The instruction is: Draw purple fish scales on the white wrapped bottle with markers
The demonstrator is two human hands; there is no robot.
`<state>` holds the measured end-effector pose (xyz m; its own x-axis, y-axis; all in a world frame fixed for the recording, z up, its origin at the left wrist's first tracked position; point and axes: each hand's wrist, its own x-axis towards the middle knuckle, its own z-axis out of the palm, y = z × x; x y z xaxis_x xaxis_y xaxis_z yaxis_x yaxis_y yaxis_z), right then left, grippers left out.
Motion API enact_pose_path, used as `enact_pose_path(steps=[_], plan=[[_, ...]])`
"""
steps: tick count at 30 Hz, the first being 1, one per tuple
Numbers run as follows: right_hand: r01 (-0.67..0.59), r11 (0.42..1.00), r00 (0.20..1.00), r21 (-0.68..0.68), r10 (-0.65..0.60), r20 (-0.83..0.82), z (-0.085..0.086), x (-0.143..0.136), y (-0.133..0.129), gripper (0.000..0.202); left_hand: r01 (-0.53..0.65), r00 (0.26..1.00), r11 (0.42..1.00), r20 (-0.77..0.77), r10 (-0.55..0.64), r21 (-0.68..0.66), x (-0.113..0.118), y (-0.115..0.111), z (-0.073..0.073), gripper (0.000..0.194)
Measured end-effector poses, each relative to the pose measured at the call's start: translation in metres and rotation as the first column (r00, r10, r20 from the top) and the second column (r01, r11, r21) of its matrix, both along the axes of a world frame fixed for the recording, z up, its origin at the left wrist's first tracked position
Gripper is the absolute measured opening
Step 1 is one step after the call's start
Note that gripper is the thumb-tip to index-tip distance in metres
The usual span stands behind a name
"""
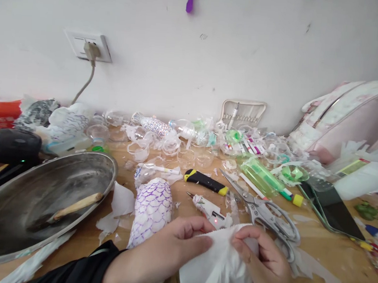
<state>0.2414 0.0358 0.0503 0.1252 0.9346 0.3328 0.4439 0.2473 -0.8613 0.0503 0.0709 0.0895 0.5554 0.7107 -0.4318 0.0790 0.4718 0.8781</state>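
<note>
Tissue (pixel 219 264) (white and crinkly) sits low on the wooden table (pixel 317 249), at six o'clock. Left hand (pixel 171 248) and right hand (pixel 265 259) both pinch its top edge with curled fingers. Scissors (pixel 262 209) lie just beyond, at one o'clock.

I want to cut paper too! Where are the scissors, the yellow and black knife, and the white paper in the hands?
scissors (pixel 258 205): head view, on the pivot of the blades.
knife (pixel 205 182): head view, on its black middle.
paper (pixel 219 264): head view, on its bare centre.
</note>
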Motion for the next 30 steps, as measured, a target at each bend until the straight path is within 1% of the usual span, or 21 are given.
enact_pose_path(steps=[3,6,8,10,11,12,14,16,18,20,22,24,26,27,28,30], plan=[[0.032,0.999,0.999,-0.010,-0.032,0.007,-0.003,0.001,0.001,0.010,-0.039,0.999,0.999,-0.009,0.039,-0.027,0.000,0.000,0.002,0.028],[0.032,0.997,0.999,-0.076,-0.033,-0.013,-0.004,0.001,0.001,0.012,0.024,0.999,1.000,0.046,-0.025,0.018,0.000,0.000,0.000,0.025],[0.017,0.989,0.997,-0.146,-0.027,-0.067,-0.005,0.000,-0.001,0.014,0.072,0.995,0.996,0.067,-0.075,0.053,0.000,0.000,-0.002,0.021],[-0.004,0.976,0.980,-0.220,-0.040,-0.194,-0.005,-0.001,-0.004,0.013,0.066,0.997,0.996,0.037,-0.069,0.066,0.001,-0.001,-0.003,0.017],[-0.011,0.967,0.956,-0.253,-0.064,-0.287,-0.005,-0.002,-0.006,0.018,0.061,0.998,0.997,0.019,-0.062,0.056,0.001,-0.001,-0.002,0.016],[-0.027,0.960,0.919,-0.279,-0.086,-0.385,-0.004,-0.003,-0.007,0.027,0.059,0.998,0.998,0.009,-0.060,0.035,0.001,-0.002,-0.002,0.015],[-0.104,0.947,0.836,-0.304,-0.082,-0.542,-0.004,-0.004,-0.007,0.048,0.056,0.998,0.998,0.011,-0.056,-0.012,0.000,-0.003,-0.001,0.016],[-0.192,0.928,0.776,-0.320,-0.056,-0.628,-0.003,-0.005,-0.006,0.059,0.052,0.999,0.998,0.013,-0.051,-0.026,0.000,-0.003,0.000,0.018],[-0.265,0.887,0.746,-0.378,-0.059,-0.663,-0.001,-0.007,-0.005,0.057,0.039,0.999,0.999,-0.001,-0.039,-0.006,-0.001,-0.004,-0.001,0.019],[-0.293,0.840,0.713,-0.457,-0.127,-0.690,0.000,-0.009,-0.005,0.053,0.033,0.999,0.999,0.004,-0.033,-0.008,-0.001,-0.004,-0.001,0.019],[-0.291,0.802,0.685,-0.521,-0.206,-0.699,0.001,-0.011,-0.007,0.044,0.021,1.000,0.999,0.020,-0.020,-0.042,0.000,-0.003,-0.001,0.018],[-0.248,0.788,0.674,-0.563,-0.278,-0.685,0.003,-0.013,-0.009,0.037,0.003,0.999,0.997,0.034,0.000,-0.081,0.001,-0.002,-0.001,0.020],[-0.215,0.793,0.679,-0.570,-0.298,-0.671,0.004,-0.014,-0.010,0.034,-0.002,0.999,0.995,0.043,0.006,-0.104,0.001,-0.001,-0.002,0.024],[-0.207,0.803,0.690,-0.558,-0.285,-0.666,0.005,-0.015,-0.010,0.033,-0.007,0.999,0.996,0.045,0.011,-0.091,0.002,0.000,-0.002,0.025],[-0.197,0.820,0.708,-0.537,-0.260,-0.656,0.006,-0.015,-0.009,0.031,-0.018,0.999,0.998,0.046,0.021,-0.063,0.001,0.000,-0.002,0.025],[-0.159,0.867,0.771,-0.472,-0.189,-0.608,0.008,-0.014,-0.006,0.024,-0.045,0.999,0.999,0.031,0.045,0.016,0.001,0.001,-0.001,0.022]])
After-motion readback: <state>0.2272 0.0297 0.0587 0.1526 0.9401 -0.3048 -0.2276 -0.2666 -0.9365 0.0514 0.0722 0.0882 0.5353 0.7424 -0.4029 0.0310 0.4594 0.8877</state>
